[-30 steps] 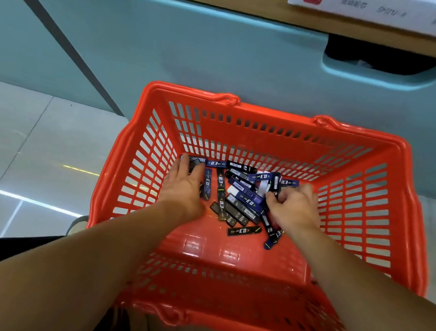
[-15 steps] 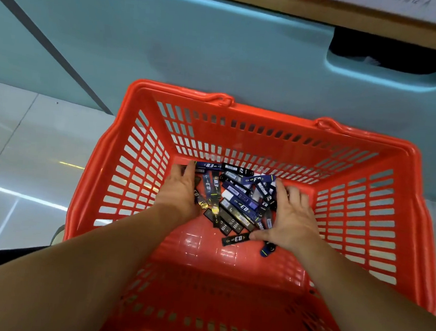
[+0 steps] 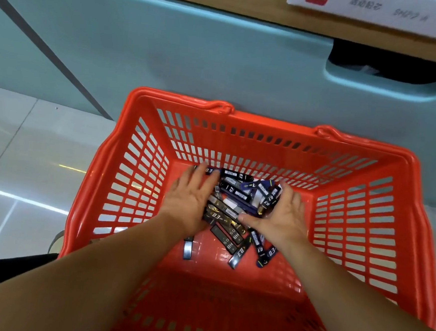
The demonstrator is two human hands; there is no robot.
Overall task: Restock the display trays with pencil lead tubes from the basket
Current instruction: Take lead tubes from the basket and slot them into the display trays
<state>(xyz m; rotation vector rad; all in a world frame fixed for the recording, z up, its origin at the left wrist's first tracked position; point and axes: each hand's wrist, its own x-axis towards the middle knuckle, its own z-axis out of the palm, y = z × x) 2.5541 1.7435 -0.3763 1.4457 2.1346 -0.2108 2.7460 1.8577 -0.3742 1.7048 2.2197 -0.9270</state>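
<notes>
Orange basket (image 3: 204,264) holds a loose heap of pencil lead tubes (image 3: 233,192) on its bottom

Glossy orange plastic basket (image 3: 142,183); seemingly plastic, shiny lead tubes (image 3: 232,190).

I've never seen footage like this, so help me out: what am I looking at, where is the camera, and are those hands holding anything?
There is no machine here. This is a single picture from a camera worn on a person's head, looking forward and down along their own arms. The left hand and right hand reach into an orange basket. On its bottom lies a heap of pencil lead tubes, black and blue, some marked HB. Both hands lie flat with straight fingers, one on each side of the heap, and neither grips a tube. Behind the basket is a teal cabinet, with a white box on the shelf above and a tiled floor to the left.
</notes>
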